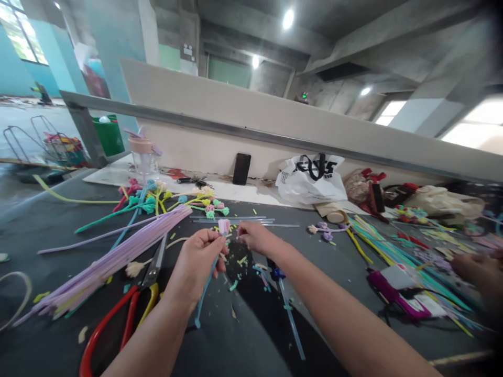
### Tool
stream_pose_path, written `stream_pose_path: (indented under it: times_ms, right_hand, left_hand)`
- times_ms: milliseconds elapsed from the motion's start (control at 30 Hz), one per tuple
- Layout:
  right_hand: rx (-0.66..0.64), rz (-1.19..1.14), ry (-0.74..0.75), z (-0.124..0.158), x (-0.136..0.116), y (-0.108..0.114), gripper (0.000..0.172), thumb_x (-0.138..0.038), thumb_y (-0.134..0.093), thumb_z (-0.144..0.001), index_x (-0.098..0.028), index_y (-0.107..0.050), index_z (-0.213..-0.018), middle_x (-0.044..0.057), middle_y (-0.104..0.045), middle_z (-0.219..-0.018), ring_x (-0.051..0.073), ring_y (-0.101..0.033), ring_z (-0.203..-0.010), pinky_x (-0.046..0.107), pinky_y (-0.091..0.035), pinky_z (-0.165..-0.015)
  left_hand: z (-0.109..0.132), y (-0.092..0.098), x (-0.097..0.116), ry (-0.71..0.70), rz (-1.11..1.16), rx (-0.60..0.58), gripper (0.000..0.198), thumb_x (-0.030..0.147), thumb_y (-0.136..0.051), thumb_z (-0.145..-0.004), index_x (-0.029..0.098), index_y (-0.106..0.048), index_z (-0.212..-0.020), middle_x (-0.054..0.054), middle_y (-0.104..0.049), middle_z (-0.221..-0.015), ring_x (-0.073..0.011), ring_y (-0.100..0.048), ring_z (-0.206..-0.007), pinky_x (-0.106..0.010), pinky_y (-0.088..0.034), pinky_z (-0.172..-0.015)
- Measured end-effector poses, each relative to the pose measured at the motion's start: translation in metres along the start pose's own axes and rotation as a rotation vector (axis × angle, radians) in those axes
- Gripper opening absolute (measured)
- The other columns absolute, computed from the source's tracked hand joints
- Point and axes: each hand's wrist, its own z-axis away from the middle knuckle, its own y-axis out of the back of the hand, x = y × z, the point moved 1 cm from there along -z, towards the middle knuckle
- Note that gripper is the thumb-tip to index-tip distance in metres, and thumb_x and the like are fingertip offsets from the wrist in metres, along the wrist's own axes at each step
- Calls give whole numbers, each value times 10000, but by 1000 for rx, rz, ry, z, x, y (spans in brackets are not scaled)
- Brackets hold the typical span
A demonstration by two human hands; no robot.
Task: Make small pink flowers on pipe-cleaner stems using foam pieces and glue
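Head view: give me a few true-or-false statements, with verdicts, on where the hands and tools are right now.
1. The left hand grips a blue stem topped with a pink bud. True.
2. The right hand holds the red-handled cutters. False: the cutters lie on the table, left of the left hand; the right hand is up by the bud.
3. The black phone lies flat mid-table. False: it stands against the back wall.
4. A lilac bundle of pipe cleaners lies left of the left hand. True.
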Motion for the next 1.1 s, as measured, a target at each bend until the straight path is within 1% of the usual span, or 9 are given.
stream_pose_path:
  times_ms: [100, 167, 300, 500, 633, 767, 867, 1000, 1100]
  right_hand:
    - [77, -137, 40, 21, -2, 12, 125, -184, -479, -863, -126, -576, -915, 5, -629, -722, 106, -594, -623, 237, -496, -586]
    - [117, -211, 71, 33, -3, 17, 140, -175, -453, -854, -129, -573, -909, -5, -627, -676, 93, -589, -600, 207, -481, -569]
    - [136, -252, 107, 40, -2, 11, 125, -164, -531, -769, -134, -632, -837, 3, -651, -689, 101, -589, -630, 201, -456, -589]
    - [151, -104, 115, 14, -6, -18, 167, -109, -588, -656, -196, -708, -734, -19, -669, -671, 122, -577, -641, 206, -396, -588]
    - [145, -2, 124, -4, -11, -31, 214, -132, -566, -685, -243, -719, -786, -28, -693, -753, 131, -590, -699, 207, -391, -622]
    - [143, 65, 121, -12, -15, -31, 212, -180, -537, -745, -260, -711, -837, -30, -695, -826, 132, -590, -769, 206, -388, -658]
    - [120, 102, 134, -12, -20, -30, 170, -193, -566, -718, -264, -702, -791, -37, -685, -807, 143, -587, -786, 215, -382, -678]
    - [158, 122, 144, -5, -26, -32, 170, -172, -532, -734, -230, -677, -804, 26, -665, -895, 187, -567, -871, 280, -361, -764]
    - [166, 81, 147, -1, -22, -31, 192, -147, -493, -753, -209, -671, -794, 43, -661, -859, 186, -569, -835, 280, -364, -748]
  left_hand:
    - [3, -2, 1, 67, 22, -65, 205, 313, -613, -700, 156, -498, -635, 37, -556, -517, -55, -458, -322, -143, -300, -278]
    - [3, -2, 0, 91, 36, -109, 213, 322, -610, -708, 152, -507, -632, 36, -549, -491, -53, -449, -316, -139, -292, -280]
    - [2, 2, 0, 64, 73, -75, 208, 319, -631, -694, 153, -512, -658, 37, -572, -530, -49, -455, -316, -139, -284, -274]
    - [-2, 7, 3, -15, 101, 52, 212, 309, -651, -675, 159, -501, -659, 62, -542, -484, -58, -457, -304, -145, -273, -265]
    - [-1, 7, 5, -11, 112, 64, 218, 307, -663, -651, 159, -502, -644, 61, -540, -473, -60, -454, -305, -147, -271, -262]
    - [0, 6, 6, -20, 112, 63, 229, 317, -671, -636, 157, -508, -633, 61, -530, -454, -58, -451, -302, -144, -261, -262]
    - [-1, 6, 5, -23, 115, 52, 230, 319, -669, -642, 156, -507, -637, 58, -536, -458, -60, -457, -303, -144, -264, -265]
    - [-2, 6, 3, -19, 120, 44, 217, 309, -653, -668, 158, -498, -651, 56, -546, -474, -58, -453, -296, -145, -267, -259]
    - [-2, 6, 3, -11, 127, 42, 216, 310, -647, -677, 161, -492, -658, 63, -531, -464, -62, -453, -293, -147, -266, -257]
